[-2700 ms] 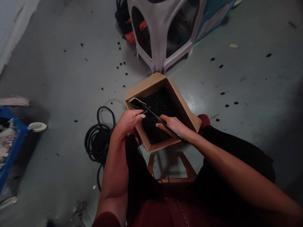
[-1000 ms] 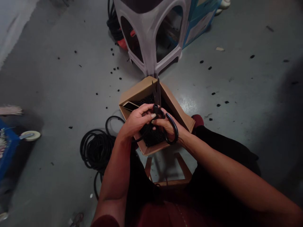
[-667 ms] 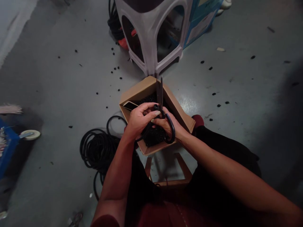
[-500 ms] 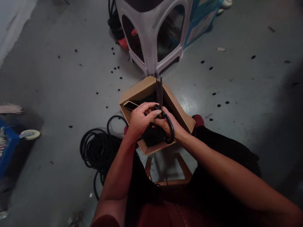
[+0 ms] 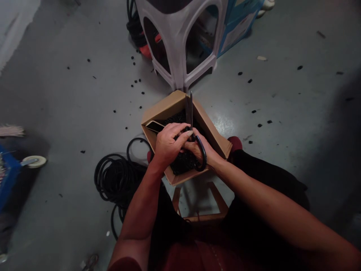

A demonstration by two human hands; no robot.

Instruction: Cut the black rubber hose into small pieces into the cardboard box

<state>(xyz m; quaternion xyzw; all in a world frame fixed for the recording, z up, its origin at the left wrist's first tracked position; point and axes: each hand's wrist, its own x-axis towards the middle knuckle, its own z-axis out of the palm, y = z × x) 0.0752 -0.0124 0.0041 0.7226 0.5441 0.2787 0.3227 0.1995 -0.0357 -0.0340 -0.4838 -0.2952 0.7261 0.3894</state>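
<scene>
My right hand (image 5: 205, 147) is closed round a pair of scissors (image 5: 192, 113) with black handles. Its two blades point away from me, a little apart, over the far corner of an open cardboard box (image 5: 217, 133). Close against it, my left hand (image 5: 170, 141) has its fingers curled round the end of a black tube (image 5: 186, 130) right beside the base of the blades. Most of the tube is hidden by my fingers. Many small black pieces (image 5: 180, 165) fill the box below both hands.
Coils of black tube (image 5: 114, 177) lie on the floor left of the box. A grey plastic stool (image 5: 179, 41) stands just beyond it, with a blue carton (image 5: 238, 28) behind. Small black bits are scattered over the floor. A blue crate (image 5: 9, 173) is at far left.
My left fingers have come forward and closed more over the tube end beside the blades, so less of it shows. The scissors stay nearly where they were in my right hand.
</scene>
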